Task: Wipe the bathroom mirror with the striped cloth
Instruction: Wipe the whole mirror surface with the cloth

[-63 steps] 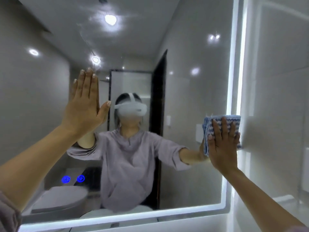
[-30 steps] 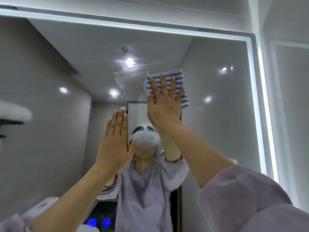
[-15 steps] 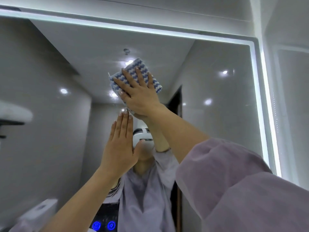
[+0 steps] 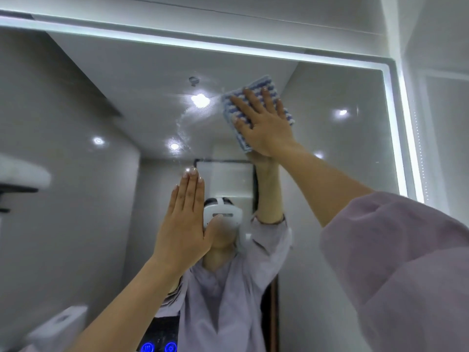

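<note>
The bathroom mirror (image 4: 342,174) fills the view, framed by a lit white strip along its top and right edges. My right hand (image 4: 264,125) presses the folded blue-and-white striped cloth (image 4: 261,91) flat against the upper middle of the glass, fingers spread over it. My left hand (image 4: 185,224) rests flat on the mirror lower down and to the left, fingers together and pointing up, holding nothing. Faint smears show on the glass left of the cloth.
A white wall (image 4: 441,123) borders the mirror's right edge, and a white panel (image 4: 228,6) runs above its top. Two blue lit touch buttons (image 4: 160,348) glow at the bottom of the glass. My lilac sleeve (image 4: 396,270) covers the lower right.
My right hand has slid the cloth back to the right across the upper glass after sweeping left. My left hand has stayed flat in about the same place.
</note>
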Tool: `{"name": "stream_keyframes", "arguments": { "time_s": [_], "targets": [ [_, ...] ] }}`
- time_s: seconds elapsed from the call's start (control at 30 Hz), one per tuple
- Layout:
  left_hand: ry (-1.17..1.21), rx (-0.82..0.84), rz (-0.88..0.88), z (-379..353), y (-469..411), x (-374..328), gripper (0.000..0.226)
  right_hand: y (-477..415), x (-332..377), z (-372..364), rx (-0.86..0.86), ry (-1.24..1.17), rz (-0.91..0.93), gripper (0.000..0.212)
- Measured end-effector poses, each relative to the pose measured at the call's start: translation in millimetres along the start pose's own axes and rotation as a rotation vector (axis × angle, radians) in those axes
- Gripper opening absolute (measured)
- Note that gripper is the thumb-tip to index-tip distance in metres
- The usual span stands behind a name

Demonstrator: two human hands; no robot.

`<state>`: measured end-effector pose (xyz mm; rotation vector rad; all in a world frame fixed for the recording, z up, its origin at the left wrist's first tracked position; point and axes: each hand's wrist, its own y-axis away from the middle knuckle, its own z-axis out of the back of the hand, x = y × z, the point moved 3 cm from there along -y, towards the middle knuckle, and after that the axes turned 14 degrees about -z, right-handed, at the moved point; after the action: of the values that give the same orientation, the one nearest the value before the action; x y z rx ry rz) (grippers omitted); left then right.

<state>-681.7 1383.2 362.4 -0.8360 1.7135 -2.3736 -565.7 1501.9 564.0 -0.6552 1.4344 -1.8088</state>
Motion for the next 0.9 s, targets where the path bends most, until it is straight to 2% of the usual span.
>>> {"name": "stream_keyframes", "arguments": {
  "time_s": [0.2,0.5,0.7,0.9],
  "targets": [
    [-0.006,-0.007,0.006,-2,1,0,0.079,-8,-77,10,-0.016,-0.073,-0.282,0.054],
    [-0.006,0.002,0.001,-5,1,2,0.079,-9,-52,2,-0.055,-0.138,-0.45,0.052],
    [-0.006,-0.004,-0.003,-6,0,2,0.079,-10,-8,-4,-0.02,-0.074,-0.27,0.053],
    [-0.02,-0.003,0.017,-6,0,2,0.079,17,76,-14,0.035,-0.003,0.113,0.052]
  ]
}}
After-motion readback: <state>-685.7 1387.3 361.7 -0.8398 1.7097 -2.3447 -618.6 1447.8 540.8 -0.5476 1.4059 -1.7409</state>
